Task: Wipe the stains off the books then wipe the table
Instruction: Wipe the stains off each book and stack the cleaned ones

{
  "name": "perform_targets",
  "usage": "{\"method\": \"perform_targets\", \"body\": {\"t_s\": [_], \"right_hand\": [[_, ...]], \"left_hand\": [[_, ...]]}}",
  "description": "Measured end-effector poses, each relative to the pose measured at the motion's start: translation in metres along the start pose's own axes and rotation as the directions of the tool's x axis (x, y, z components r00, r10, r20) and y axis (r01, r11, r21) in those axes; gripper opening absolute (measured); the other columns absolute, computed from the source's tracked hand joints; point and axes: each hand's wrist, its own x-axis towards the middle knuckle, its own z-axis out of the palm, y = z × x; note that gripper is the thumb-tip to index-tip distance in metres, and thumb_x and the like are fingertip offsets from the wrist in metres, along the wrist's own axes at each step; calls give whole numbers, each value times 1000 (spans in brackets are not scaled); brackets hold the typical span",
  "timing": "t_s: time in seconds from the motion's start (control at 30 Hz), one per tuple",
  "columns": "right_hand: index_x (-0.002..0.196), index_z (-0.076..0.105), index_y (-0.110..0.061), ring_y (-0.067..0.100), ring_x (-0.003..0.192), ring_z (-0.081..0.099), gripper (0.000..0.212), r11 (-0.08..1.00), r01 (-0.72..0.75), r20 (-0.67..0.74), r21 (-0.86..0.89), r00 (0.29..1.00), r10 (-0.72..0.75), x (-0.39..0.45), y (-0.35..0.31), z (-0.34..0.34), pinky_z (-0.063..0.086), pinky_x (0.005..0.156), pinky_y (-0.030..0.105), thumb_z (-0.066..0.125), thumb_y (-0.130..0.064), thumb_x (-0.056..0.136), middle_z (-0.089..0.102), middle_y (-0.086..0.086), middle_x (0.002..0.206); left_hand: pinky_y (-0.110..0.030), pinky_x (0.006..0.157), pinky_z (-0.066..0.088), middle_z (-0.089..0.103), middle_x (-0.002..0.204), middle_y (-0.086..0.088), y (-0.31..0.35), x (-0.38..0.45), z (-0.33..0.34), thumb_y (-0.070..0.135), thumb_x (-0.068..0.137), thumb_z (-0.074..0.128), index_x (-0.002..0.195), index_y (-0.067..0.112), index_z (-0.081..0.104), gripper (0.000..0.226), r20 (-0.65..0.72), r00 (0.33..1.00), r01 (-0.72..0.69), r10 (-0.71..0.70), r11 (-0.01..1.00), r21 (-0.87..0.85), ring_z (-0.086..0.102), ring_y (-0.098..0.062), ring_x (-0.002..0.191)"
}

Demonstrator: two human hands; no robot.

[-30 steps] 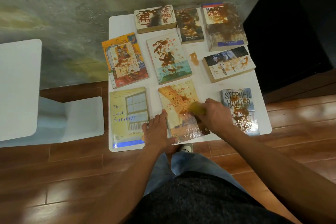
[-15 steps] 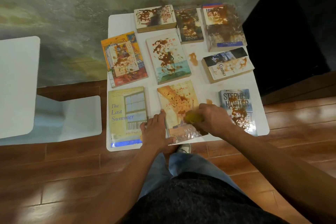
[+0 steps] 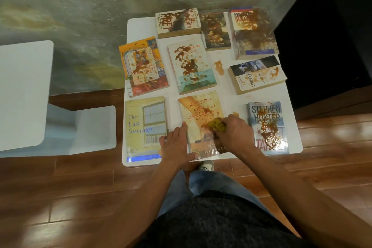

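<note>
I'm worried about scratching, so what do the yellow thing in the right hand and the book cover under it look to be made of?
Yellow pad: looks like a soft, porous sponge, matte and bumpy, though blurred. Book cover: seemingly glossy laminated paper, since light glares off its lower part. A soft sponge probably won't scratch it.

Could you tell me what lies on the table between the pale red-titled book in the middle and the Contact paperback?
In the head view, a brown stain lies on the bare white table between the pale red-titled book and the Contact paperback.

glossy book covers (image 3: 201,119) — wood floor (image 3: 60,187)
</note>
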Motion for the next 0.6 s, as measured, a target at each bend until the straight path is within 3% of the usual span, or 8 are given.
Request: {"method": "perform_targets", "body": {"t_s": [0.07,0.13,0.27,0.4,0.53,0.6], "right_hand": [[103,70,-27,18,84,63,23,989,144,60,-15,988,-143,-4,-4,5,53,69,33,66,-44,88,61,-6,97],[100,69,-29,14,81,61,25,977,201,102,-65,976,-194,0,-1,1,47,61,28,66,-50,87,63,-7,96],[94,68,-23,20,85,61,21,998,16,12,-58,1000,-15,17,-3,-6,40,62,28,66,-44,88,63,-2,93],[96,69,-26,17,83,61,21,974,208,83,-91,976,-201,4,-13,4,42,65,29,66,-46,87,63,-6,96],[99,67,-23,20,87,62,25,999,17,0,-29,1000,-17,18,-11,-3,39,66,29,66,-45,87,64,-3,93],[99,67,-22,20,89,62,25,997,67,17,-43,998,-66,16,-16,1,40,69,30,67,-44,87,64,-3,98]], "left_hand": [[-46,115,22,35,151,3,1,0,-1,55,82,73,158,20,6,107,-2,1000,-2,2,1000,4,34,-21,140],[-46,114,22,35,151,3,1,0,-2,54,82,73,158,20,6,107,-4,1000,-3,3,1000,11,35,-21,140],[-46,114,23,35,151,3,1,-2,0,55,82,73,158,20,6,107,-4,1000,3,-2,1000,13,34,-21,141],[-44,113,22,36,151,3,2,0,-1,55,83,73,158,21,6,106,-15,1000,0,0,1000,14,34,-21,141],[-44,114,22,34,152,4,2,-1,-1,55,83,73,159,22,5,107,-13,1000,6,-6,1000,4,32,-21,142],[-44,113,22,35,151,4,1,-2,0,55,83,73,158,22,5,107,-19,1000,4,-4,1000,7,32,-20,142]]}}
